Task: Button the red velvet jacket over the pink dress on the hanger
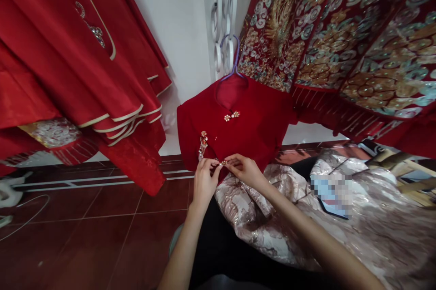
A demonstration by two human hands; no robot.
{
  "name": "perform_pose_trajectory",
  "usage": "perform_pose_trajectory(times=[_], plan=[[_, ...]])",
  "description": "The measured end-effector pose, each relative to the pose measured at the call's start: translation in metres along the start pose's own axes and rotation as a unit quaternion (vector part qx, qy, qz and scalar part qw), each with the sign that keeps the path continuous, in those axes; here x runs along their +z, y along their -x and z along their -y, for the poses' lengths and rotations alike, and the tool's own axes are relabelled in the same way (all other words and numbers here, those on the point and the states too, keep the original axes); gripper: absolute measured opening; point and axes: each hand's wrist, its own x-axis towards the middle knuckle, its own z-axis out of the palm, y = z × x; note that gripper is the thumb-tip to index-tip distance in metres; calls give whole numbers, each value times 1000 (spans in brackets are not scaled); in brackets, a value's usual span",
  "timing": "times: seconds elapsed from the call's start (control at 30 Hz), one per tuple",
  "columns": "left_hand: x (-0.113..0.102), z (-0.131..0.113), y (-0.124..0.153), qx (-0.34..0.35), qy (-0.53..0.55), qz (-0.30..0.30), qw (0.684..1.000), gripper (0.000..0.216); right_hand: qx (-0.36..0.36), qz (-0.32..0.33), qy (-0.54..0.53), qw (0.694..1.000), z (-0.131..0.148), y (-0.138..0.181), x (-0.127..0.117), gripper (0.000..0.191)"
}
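A dark red velvety top [254, 133] hangs in front of me from a purple hanger [235, 68]. Both hands meet at its lower front, fingertips pinched around a small gold, beaded clasp [223, 163]. My left hand [206, 179] grips its left end, and my right hand [244, 169] pinches the right end; the fingers partly cover it. Just above my left hand, a gold flower brooch [203, 138] with dangling bead strands sits on the fabric. Another clasp, with gold flowers and a pearl [232, 116], lies across the top below the neckline.
Red garments with pale piping [102, 86] hang at the left. An embroidered red garment with fringe [323, 36] fills the upper right. Shiny patterned cloth [286, 208] lies at my right with a phone [332, 199] on it. A white scrolled metal rack [223, 22] stands behind.
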Motion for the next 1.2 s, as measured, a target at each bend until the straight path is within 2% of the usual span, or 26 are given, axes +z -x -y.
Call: perform_pose_trajectory(times=[0.23, 0.4, 0.57, 0.63, 0.73, 0.83, 0.93, 1.03, 1.1, 1.2], plan=[[5, -3, 1, -33, 92, -7, 995, 11, 9, -41, -41, 998, -2, 0, 2, 31], [5, -2, 3, -55, 127, -22, 990, 15, 1, -40, -50, 998, 1, 3, 5, 31], [4, -2, 2, -26, 139, -38, 989, 16, 1, -41, -49, 998, 2, 2, 3, 30], [4, -2, -5, -59, 182, -40, 981, 26, 8, -30, -37, 999, 5, 0, -4, 30], [2, 1, -27, -142, 305, -51, 940, 36, 7, 38, -20, 999, 14, -1, -24, 29], [-2, 5, -53, -208, 429, -72, 876, 29, -8, 117, -17, 993, 25, 0, -46, 27], [-6, 11, -71, -262, 474, -86, 836, 20, -11, 141, -19, 990, 34, 2, -61, 25], [-7, 18, -78, -290, 448, -88, 841, 18, -7, 137, -22, 990, 37, 1, -67, 26], [-8, 21, -79, -284, 430, -74, 854, 19, -5, 129, -27, 991, 36, 0, -67, 26], [-10, 19, -79, -249, 411, -12, 877, 21, -10, 120, -34, 992, 33, 0, -67, 24]])
